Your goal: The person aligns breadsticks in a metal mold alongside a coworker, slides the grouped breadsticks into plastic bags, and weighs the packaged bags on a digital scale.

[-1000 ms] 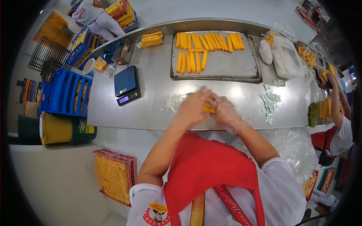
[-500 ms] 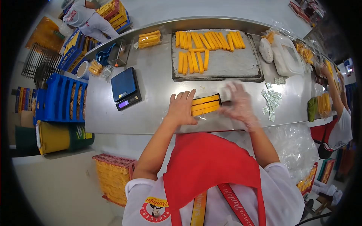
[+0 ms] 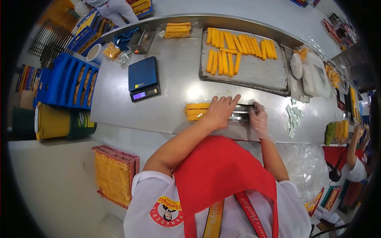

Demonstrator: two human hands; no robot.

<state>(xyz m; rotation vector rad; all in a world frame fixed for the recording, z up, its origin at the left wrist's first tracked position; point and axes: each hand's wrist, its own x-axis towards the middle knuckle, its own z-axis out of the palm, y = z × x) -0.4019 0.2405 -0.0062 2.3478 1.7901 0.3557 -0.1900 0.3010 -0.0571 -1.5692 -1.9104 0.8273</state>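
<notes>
Several yellow sticks [image 3: 195,112] lie side by side near the table's front edge. My bare left hand [image 3: 219,112] rests over their right end and the near part of a shiny metal holder [image 3: 240,112], fingers spread. My right hand [image 3: 258,119], in a clear plastic glove, grips the holder's right end between thumb and fingers. Behind my hands, rows of yellow sticks [image 3: 225,63] lie on a dark-rimmed tray [image 3: 258,81]. A scale [image 3: 143,77] with a blue plate stands to the left. Small green-and-white packets [image 3: 293,118] are scattered to the right.
Bagged sticks [image 3: 177,30] lie at the table's back. A metal box [image 3: 141,39] stands at the back left, a white plastic container [image 3: 315,77] at the right. Blue crates [image 3: 65,83] stand left of the table. A co-worker's arm [image 3: 352,148] shows at the far right.
The sticks have moved left, out from the holder, under my left hand. My right hand has closed on the holder's right end. The view has shifted.
</notes>
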